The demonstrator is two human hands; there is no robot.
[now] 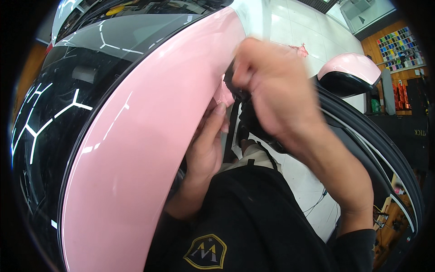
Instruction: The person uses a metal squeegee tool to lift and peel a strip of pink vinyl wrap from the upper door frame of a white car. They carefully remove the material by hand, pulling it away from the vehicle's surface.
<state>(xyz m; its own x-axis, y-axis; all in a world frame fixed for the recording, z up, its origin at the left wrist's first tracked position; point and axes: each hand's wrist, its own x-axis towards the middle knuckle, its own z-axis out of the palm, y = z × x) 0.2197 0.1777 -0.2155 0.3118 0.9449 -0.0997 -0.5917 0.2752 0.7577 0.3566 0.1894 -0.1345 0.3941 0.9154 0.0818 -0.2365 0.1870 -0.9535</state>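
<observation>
Looking down through the head camera, my only view, I have 2 bare hands at the right edge of a long, curved pink panel on a car. The left hand comes up from below, its thumb and fingers together, pinching a small loose flap of pink film. That flap sits at the panel's edge, just above the thumb tip and right beside the right hand. I see the right hand blurred, its fingers curled closed on a dark object; blur and fingers hide too much of it for me to tell its kind.

Left of the panel, dark glass reflects branching white light strips, and a black trim line runs between glass and panel. To the right of the right forearm I make out a mirror housing, pink on top and black below, near a curved black door frame. White floor tiles show beyond the hands, with a crumpled pink scrap lying there. Farther off, at the upper right, a board of colour samples hangs on a wooden wall. Along my lower edge is the wearer's black shirt, with a shield-shaped emblem.
</observation>
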